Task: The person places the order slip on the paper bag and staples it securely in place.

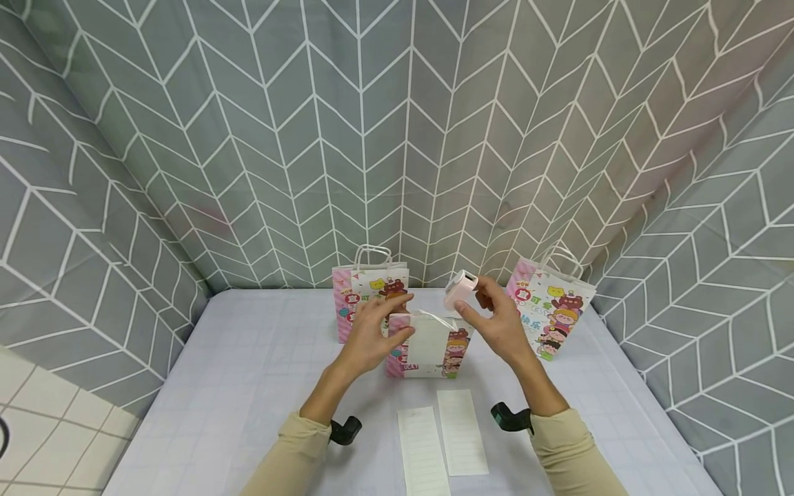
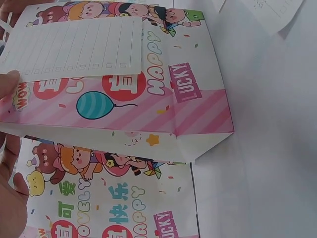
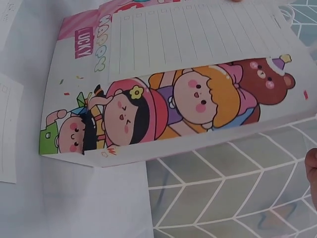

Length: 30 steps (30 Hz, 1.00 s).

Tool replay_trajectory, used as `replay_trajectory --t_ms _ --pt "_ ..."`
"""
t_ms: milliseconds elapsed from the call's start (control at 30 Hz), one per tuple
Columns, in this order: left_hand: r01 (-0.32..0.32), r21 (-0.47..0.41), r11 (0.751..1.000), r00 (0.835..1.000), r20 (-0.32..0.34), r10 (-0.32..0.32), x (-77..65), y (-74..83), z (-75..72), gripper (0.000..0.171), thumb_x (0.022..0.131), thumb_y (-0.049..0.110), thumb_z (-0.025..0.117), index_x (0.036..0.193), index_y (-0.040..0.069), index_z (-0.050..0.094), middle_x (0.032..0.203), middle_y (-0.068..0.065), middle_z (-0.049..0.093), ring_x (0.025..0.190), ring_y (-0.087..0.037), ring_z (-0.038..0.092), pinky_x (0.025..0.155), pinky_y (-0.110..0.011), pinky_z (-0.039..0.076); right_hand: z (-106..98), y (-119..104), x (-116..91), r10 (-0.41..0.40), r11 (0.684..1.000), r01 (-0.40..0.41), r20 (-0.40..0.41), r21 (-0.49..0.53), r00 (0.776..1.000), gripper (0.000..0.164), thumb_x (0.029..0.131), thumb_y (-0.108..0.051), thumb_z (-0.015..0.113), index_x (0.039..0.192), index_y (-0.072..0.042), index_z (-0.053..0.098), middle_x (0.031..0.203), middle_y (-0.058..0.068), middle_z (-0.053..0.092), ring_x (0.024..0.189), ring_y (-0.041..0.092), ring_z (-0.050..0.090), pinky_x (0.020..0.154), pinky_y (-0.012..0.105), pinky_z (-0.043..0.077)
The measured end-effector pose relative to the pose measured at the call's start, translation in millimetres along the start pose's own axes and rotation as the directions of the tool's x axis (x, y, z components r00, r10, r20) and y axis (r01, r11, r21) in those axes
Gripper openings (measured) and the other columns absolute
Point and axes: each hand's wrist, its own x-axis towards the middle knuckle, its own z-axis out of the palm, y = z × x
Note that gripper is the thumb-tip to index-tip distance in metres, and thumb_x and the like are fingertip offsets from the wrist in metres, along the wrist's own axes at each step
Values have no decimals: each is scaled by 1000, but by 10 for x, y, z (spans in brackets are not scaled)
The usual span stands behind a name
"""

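A paper gift bag (image 1: 457, 353) with cartoon figures stands in the middle, a lined checklist sheet (image 1: 426, 343) lying flat against its front. My left hand (image 1: 371, 336) pinches the bag and sheet at the top left; in the left wrist view its thumb (image 2: 7, 83) presses on the sheet, with fingers behind the bag. Above the bag's top right corner, my right hand (image 1: 501, 322) holds a small pink-and-white stapler-like tool (image 1: 460, 289) between thumb and fingers. The right wrist view catches only a bit of this hand (image 3: 311, 171) at its edge, the tool being out of sight.
Two more lined sheets lie on the table in front of the bag, a left one (image 1: 424, 448) and a right one (image 1: 463, 432). Matching gift bags stand behind it (image 1: 344, 313) and to the right (image 1: 546, 310). A patterned curtain (image 1: 384, 138) encloses the white-covered table (image 1: 248, 386).
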Motion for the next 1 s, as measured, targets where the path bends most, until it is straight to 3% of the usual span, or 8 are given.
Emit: replay_trajectory --t_ms 167,333,467,633,767,900,1000 --pt "0 -21 1000 1000 -7 0 -27 -9 -21 57 84 21 83 137 22 63 113 0 72 99 -17 54 101 -49 30 -77 -195 -25 -5 999 6 -23 38 1000 35 89 4 68 122 6 57 97 8 53 82 17 42 73 26 34" --pt "2 -35 999 1000 -16 -3 -80 3 -75 53 85 20 82 135 17 64 121 -1 71 110 -23 57 109 -55 25 -167 -121 -54 52 995 -49 -26 87 998 50 93 3 65 139 5 45 112 18 64 85 18 45 73 25 35" --pt "-1 -31 1000 1000 -29 0 -128 8 -133 52 85 18 82 133 14 65 121 -3 71 113 -24 55 105 -54 29 -208 -15 -84 96 994 -95 -6 59 995 56 95 0 65 145 4 39 108 25 68 81 19 44 70 27 35" --pt "-3 -14 1000 1000 -31 3 -173 -4 -191 50 86 19 81 134 18 65 116 -3 72 106 -20 56 98 -49 31 -215 99 -140 135 990 -136 34 22 990 55 95 -4 67 143 1 40 102 20 68 78 20 43 67 30 34" --pt "-12 -17 1000 999 -40 11 -198 -22 -233 50 86 17 81 133 18 65 116 -6 72 109 -21 57 96 -48 31 -225 190 -191 161 987 -160 79 -15 984 56 94 -8 69 143 -1 42 94 13 66 76 21 42 66 31 35" --pt "-6 -22 1000 999 -45 5 -215 -56 -285 50 86 16 81 133 15 65 122 -6 71 113 -21 57 96 -48 30 -217 432 -243 207 977 -197 154 -80 966 56 94 -17 71 143 -9 45 91 9 66 75 22 41 67 33 33" --pt "13 -17 1000 999 -42 -14 -234 -90 -325 51 86 17 81 134 15 65 128 -2 69 114 -20 57 98 -48 30 -187 667 -299 266 960 -238 214 -148 940 56 93 -27 73 141 -18 48 97 5 71 78 21 43 67 34 34"
